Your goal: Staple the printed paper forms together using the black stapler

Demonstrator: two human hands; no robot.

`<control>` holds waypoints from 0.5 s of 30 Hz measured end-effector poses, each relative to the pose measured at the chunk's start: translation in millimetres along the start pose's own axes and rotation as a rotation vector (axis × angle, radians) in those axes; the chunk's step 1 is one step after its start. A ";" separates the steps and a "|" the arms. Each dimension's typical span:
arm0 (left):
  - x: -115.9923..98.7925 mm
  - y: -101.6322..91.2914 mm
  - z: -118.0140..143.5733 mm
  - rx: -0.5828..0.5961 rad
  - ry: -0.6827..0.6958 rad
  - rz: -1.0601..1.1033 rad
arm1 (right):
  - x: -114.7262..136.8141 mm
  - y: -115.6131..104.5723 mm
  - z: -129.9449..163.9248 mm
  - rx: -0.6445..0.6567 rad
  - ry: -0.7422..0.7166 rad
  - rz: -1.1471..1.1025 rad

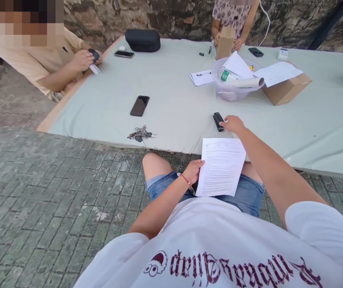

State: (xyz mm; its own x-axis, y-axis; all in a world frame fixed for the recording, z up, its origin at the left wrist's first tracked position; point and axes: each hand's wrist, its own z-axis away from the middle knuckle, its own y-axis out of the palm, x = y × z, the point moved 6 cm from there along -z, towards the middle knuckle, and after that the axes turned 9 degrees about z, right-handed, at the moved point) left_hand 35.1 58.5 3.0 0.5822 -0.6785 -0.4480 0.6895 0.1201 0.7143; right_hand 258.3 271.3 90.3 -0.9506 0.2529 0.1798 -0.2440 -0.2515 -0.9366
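Note:
My left hand (193, 171) pinches the left edge of a printed sheet of paper (222, 168), which lies tilted over my lap at the table's near edge. Whether it is one sheet or several, I cannot tell. Beyond the paper's top edge, a black stapler (218, 121) rests on the table. My right hand (233, 123) reaches across from the right, its fingers closed on the stapler's near right end. Part of those fingers is hidden.
A plastic basin (230, 94) holds papers and a bottle; a cardboard box (288, 90) stands beside it. Keys (141, 134) and a phone (140, 105) lie to the left. A black case (143, 40) sits farther back. Two people work at the table's left and far sides.

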 end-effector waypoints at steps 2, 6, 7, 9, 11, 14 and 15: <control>1.4 0.0 -0.4 0.002 0.006 0.007 | 9.3 5.5 1.4 0.108 0.027 -0.004; 7.8 1.5 -4.4 0.012 0.013 0.006 | 19.3 17.6 10.7 0.202 0.086 -0.114; 9.5 1.6 -5.8 0.007 0.011 0.001 | 20.0 20.4 13.2 0.204 0.100 -0.134; 11.9 1.0 -9.1 -0.016 0.009 -0.013 | 19.8 25.2 17.1 0.197 0.117 -0.155; 13.2 0.9 -13.0 -0.037 0.003 -0.032 | 18.7 29.5 18.7 0.192 0.109 -0.174; 11.0 2.5 -20.8 -0.048 0.001 -0.060 | 13.7 33.6 17.3 0.192 0.085 -0.211; 9.2 3.3 -23.7 -0.051 0.002 -0.071 | 11.6 32.2 16.0 0.164 0.066 -0.230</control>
State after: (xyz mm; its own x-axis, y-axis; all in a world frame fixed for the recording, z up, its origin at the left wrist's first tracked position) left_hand 53.0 69.8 -11.5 0.5318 -0.6851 -0.4979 0.7501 0.1080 0.6525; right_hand 236.3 251.2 67.0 -0.8533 0.3801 0.3570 -0.4849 -0.3268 -0.8112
